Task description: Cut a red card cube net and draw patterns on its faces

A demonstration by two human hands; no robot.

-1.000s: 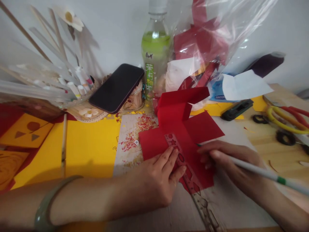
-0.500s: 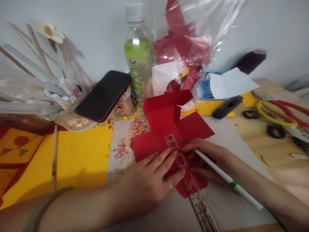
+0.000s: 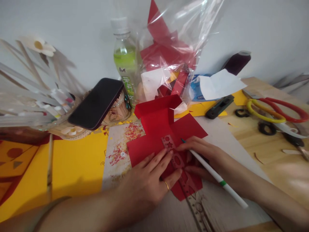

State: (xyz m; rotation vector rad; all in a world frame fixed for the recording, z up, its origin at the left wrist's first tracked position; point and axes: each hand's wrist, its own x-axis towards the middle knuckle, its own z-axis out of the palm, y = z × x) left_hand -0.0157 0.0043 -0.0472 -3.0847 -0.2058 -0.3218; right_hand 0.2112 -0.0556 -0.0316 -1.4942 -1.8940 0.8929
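L hand (image 3: pixel 147 177) on stencil ruler (image 3: pixel 188 189), R hand (image 3: pixel 212 155) w/ pen (image 3: pixel 212 169).
L fingers a bit apart, atop ruler; R fingers clamped on pen, L's 2 o'clock. Red card (image 3: pixel 156 141) under ruler, 5 o'clock of ctr.

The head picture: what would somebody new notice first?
Probably the red folded paper in the middle, with the left hand on a clear ruler over it and the right hand holding a white pen. Next might come the yellow sheet on the left, then the bottle of green drink at the back.
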